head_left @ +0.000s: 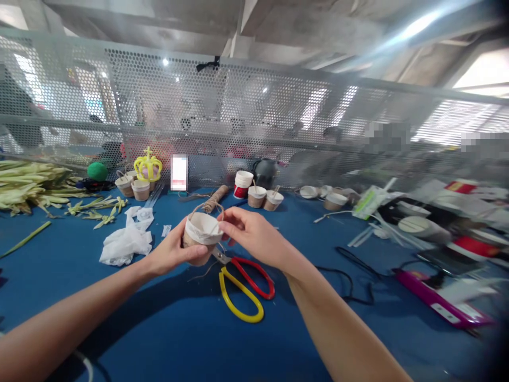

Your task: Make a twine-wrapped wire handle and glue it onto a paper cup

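Two bare forearms come in from the bottom corners and meet just left of the frame's centre. The left hand [172, 253] is clamped round a small brown cup [199, 236], fingers under and behind it, holding it clear of the blue table [167, 329]. The cup has a white lining at its rim and a thin twine handle [207, 206] arching over the top. The right hand [254, 236] has its fingertips pinched together on the cup's right rim.

Just below the cup, on the table, lie scissors [242, 286] with one yellow and one red loop. A black cable [350, 270] curls to their right, and a pink flat case [437, 297] lies at the right edge. Left of the hands sits a crumpled white bag [125, 241].

Farther back, centre, a twine spool [214, 197] lies beside more small cups [262, 197] and a red-and-white tub [242, 184]. In the upper left are green leaf strips [27, 185], a green ball [97, 171] and a yellow crown [148, 165] over other cups. A perforated metal screen [254, 106] closes the back.
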`<control>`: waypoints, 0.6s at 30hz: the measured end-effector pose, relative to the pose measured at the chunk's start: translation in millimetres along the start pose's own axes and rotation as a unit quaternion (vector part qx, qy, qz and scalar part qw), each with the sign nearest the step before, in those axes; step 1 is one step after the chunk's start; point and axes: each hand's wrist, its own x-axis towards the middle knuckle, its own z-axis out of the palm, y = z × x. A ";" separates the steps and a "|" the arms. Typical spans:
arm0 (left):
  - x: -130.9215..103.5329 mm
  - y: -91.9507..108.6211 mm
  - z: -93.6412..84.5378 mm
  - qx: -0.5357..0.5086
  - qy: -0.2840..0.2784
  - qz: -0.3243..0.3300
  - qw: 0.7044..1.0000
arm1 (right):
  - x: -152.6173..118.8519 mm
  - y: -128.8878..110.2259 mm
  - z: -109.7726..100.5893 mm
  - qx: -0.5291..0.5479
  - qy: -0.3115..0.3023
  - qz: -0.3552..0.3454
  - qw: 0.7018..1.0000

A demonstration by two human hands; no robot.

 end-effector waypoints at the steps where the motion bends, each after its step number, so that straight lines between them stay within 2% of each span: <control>1: 0.7 -1.4 -0.8 -0.006 0.002 -0.002 1.000 | 1.2 1.4 1.8 0.032 -0.013 0.006 0.999; 5: 2.7 -5.9 -2.1 0.000 0.005 -0.008 1.000 | 7.2 9.3 8.5 0.129 -0.032 0.046 0.990; 11: 2.7 -5.8 0.2 0.003 0.005 -0.003 1.000 | 10.3 14.6 9.7 0.142 -0.036 0.072 0.987; 15: 1.8 -7.3 -0.8 -0.041 0.019 -0.033 0.998 | 11.2 11.4 4.7 0.174 -0.031 0.069 0.982; 18: 0.4 -8.1 -0.5 -0.117 0.024 -0.071 0.990 | 12.3 7.7 1.5 0.202 -0.062 0.073 0.975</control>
